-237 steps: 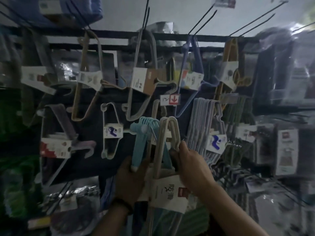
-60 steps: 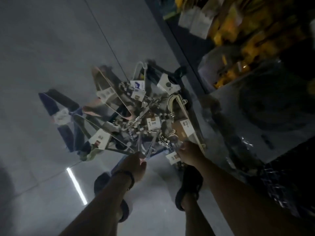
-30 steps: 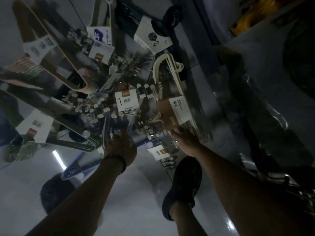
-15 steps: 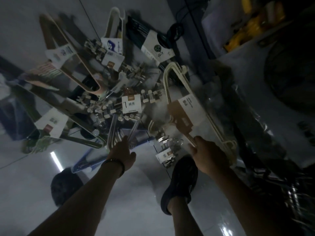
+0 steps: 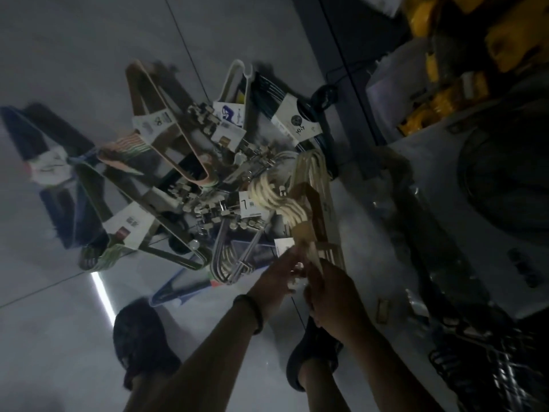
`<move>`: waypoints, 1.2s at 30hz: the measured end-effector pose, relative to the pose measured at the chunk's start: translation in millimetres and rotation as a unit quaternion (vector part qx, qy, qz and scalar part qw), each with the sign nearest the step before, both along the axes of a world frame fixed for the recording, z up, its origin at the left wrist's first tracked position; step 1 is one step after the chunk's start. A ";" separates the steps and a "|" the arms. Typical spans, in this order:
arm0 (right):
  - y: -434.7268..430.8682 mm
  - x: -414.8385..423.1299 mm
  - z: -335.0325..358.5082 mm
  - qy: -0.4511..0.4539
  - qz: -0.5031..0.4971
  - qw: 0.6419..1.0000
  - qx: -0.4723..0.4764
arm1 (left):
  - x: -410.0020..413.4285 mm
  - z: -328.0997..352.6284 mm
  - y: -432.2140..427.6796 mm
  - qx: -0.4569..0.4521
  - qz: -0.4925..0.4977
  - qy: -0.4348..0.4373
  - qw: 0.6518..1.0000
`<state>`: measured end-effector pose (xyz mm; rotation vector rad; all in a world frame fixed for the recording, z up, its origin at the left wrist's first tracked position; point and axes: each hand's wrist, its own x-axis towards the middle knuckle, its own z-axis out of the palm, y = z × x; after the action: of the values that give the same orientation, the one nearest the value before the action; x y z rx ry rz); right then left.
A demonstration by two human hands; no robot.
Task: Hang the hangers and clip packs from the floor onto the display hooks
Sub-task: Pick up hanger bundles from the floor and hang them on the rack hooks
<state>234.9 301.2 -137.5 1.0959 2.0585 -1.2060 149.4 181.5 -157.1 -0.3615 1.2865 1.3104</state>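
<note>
Though dim, grey floor by shelving; left hand and right hand fingers round cream hangers.

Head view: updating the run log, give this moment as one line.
stage: pickup | right hand: grips cream plastic hanger bundle | left hand: at same bundle, grip unclear | hanger pile: on grey floor

Both arms reach down, left hand and right hand side by side, fingers curled on the hangers.
</note>
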 end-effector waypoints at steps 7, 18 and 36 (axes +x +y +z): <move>-45.1 -5.3 -0.7 0.015 0.170 0.977 0.126 | -12.8 -1.5 -21.1 -0.010 0.183 -0.016 0.983; -140.4 -73.7 29.1 0.275 0.295 0.891 0.207 | -50.7 3.3 -176.5 -0.048 0.380 -0.052 0.922; -245.8 -233.9 -156.2 -0.003 0.440 0.886 0.145 | -125.3 -132.3 -287.9 -0.302 0.235 0.082 0.920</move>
<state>1.1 55.3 -293.7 0.1605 2.3478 -0.4393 24.1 -106.4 -289.3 -1.0664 1.8167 1.3250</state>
